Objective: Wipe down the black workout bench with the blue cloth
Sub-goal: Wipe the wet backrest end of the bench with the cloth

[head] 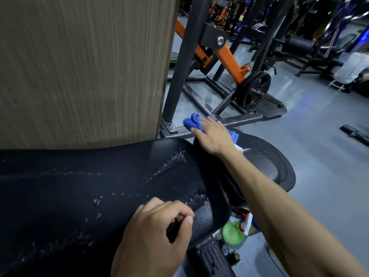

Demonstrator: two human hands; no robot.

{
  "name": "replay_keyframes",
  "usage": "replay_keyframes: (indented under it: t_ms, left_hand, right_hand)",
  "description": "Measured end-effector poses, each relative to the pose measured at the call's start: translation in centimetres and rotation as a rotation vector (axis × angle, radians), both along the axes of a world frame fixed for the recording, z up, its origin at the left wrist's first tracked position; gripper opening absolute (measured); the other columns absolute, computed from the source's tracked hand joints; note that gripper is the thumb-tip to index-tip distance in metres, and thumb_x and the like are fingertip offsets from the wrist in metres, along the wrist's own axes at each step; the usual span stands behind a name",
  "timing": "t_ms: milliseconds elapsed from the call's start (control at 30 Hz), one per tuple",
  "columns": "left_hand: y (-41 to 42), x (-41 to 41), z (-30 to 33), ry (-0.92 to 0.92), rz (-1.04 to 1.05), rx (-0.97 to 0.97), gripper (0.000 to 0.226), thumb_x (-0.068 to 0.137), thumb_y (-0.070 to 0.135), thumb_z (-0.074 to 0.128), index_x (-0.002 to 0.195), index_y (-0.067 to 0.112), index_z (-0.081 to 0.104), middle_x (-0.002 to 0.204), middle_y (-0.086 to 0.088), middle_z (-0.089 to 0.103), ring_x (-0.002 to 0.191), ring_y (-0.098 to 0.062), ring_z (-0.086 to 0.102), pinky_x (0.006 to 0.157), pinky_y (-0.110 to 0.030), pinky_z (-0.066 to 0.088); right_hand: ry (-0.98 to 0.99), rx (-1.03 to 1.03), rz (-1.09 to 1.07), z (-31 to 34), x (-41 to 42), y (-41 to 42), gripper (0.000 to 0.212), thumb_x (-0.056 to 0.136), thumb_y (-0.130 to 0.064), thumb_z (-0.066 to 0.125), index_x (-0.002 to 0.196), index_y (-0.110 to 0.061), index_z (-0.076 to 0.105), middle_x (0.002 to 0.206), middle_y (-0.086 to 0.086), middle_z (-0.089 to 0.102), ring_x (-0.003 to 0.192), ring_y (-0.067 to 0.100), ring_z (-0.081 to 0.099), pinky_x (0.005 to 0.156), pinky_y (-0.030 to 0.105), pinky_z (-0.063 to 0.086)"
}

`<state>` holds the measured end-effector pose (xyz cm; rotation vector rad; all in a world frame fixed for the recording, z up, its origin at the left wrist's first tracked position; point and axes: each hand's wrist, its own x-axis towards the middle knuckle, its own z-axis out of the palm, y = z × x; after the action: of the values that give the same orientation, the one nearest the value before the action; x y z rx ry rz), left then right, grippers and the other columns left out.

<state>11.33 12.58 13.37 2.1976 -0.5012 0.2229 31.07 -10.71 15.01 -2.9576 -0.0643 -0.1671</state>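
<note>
The black workout bench (pixel 83 196) fills the lower left, its pad dotted with streaks of water droplets. My right hand (pixel 214 136) is stretched out to the bench's far end and lies with fingers extended on the blue cloth (pixel 191 121). The cloth bunches up just past the fingertips, and a blue corner shows under the wrist. In the foreground my left hand (pixel 157 234) hovers over the pad's near right edge with fingers loosely curled, holding nothing.
A wood-grain panel (pixel 79 66) stands directly behind the bench. A green spray bottle (pixel 233 233) sits below the bench's right edge. Beyond are a round black plate (pixel 275 164), a black and orange machine frame (pixel 223 50) with a weight plate (pixel 253 90), grey floor, and a seated person (pixel 353 68) far right.
</note>
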Motion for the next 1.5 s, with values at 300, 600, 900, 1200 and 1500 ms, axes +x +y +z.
replay_keyframes:
  t_ms: [300, 600, 900, 1200, 1500]
  left_hand:
    - [-0.1, 0.1, -0.2, -0.022, -0.003, -0.024, 0.008, 0.077, 0.046, 0.056, 0.076, 0.043, 0.063, 0.105, 0.031, 0.053, 0.080, 0.011, 0.052, 0.079, -0.018, 0.039]
    - [0.3, -0.3, 0.5, 0.041, -0.021, -0.066, 0.014, 0.078, 0.047, 0.051, 0.078, 0.041, 0.063, 0.104, 0.037, 0.053, 0.086, 0.010, 0.051, 0.069, -0.018, 0.042]
    - [1.2, -1.4, 2.0, 0.125, -0.092, -0.032, 0.008, 0.090, 0.032, 0.065, 0.084, 0.037, 0.066, 0.107, 0.041, 0.053, 0.092, -0.001, 0.058, 0.081, -0.023, 0.045]
    - [7.6, -4.5, 4.1, -0.001, -0.190, 0.196, 0.017, 0.091, 0.048, 0.046, 0.090, 0.041, 0.062, 0.086, 0.025, 0.064, 0.090, 0.000, 0.054, 0.081, -0.019, 0.040]
    - [15.8, -7.7, 4.9, 0.003, -0.044, 0.269, 0.019, 0.090, 0.051, 0.047, 0.092, 0.046, 0.065, 0.095, 0.033, 0.064, 0.089, 0.000, 0.063, 0.081, -0.023, 0.043]
  right_hand:
    - [-0.078, 0.170, -0.205, 0.7, -1.6, -5.9, 0.027, 0.095, -0.042, 0.040, 0.111, -0.026, 0.054, 0.109, 0.008, 0.067, 0.101, 0.032, 0.062, 0.085, 0.038, 0.046]
    - [-0.043, 0.277, -0.620, 0.8, -11.2, -12.4, 0.036, 0.100, -0.046, 0.039, 0.101, -0.014, 0.056, 0.103, 0.018, 0.064, 0.094, 0.038, 0.057, 0.076, 0.037, 0.036]
    - [-0.252, 0.315, -0.239, -3.3, -21.8, -1.2, 0.063, 0.098, -0.053, 0.033, 0.151, -0.020, 0.038, 0.162, -0.009, 0.026, 0.153, 0.013, 0.010, 0.124, 0.038, 0.004]
    - [-0.145, 0.207, -0.267, -1.2, -18.9, -0.3, 0.052, 0.098, -0.044, 0.025, 0.134, -0.016, 0.050, 0.144, 0.006, 0.048, 0.145, 0.032, 0.028, 0.119, 0.050, 0.020]
    - [-0.095, 0.115, 0.256, -1.6, -23.8, 6.9, 0.059, 0.101, -0.040, 0.038, 0.155, -0.019, 0.031, 0.163, -0.006, 0.026, 0.151, 0.010, 0.018, 0.123, 0.031, 0.015]
